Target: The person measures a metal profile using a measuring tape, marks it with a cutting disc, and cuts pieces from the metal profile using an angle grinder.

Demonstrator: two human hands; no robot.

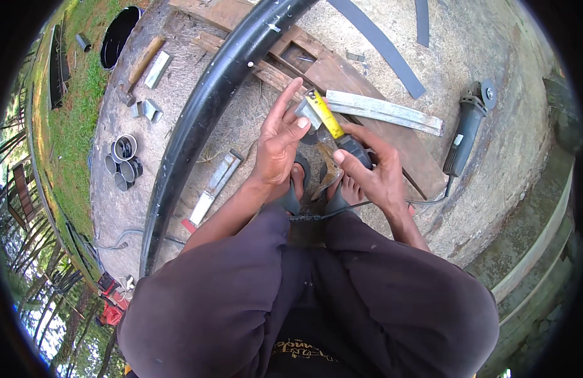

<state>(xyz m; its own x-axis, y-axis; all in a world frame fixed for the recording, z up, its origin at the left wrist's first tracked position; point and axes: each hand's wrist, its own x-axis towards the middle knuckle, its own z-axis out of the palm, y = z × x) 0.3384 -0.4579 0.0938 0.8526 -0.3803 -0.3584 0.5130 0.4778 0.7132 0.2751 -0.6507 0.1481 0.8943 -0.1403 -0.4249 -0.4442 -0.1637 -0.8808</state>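
My left hand [277, 142] pinches a short piece of galvanized metal [309, 114] between thumb and fingers, its index finger stretched upward. My right hand [381, 165] is wrapped round a dark tape measure [355, 151]. A short length of its yellow blade [328, 116] is drawn out and lies against the metal piece. Both hands are held above my feet, between my knees. Just beyond them a longer galvanized channel [386, 112] rests across a wooden board [360, 85].
A thick black pipe [200, 104] curves across my left side. Beyond it lie a hammer [143, 63], metal offcuts [158, 69] and several short pipe rings [125, 147]. Another metal channel [217, 183] is near my left forearm. An angle grinder [466, 135] with its cord lies at right.
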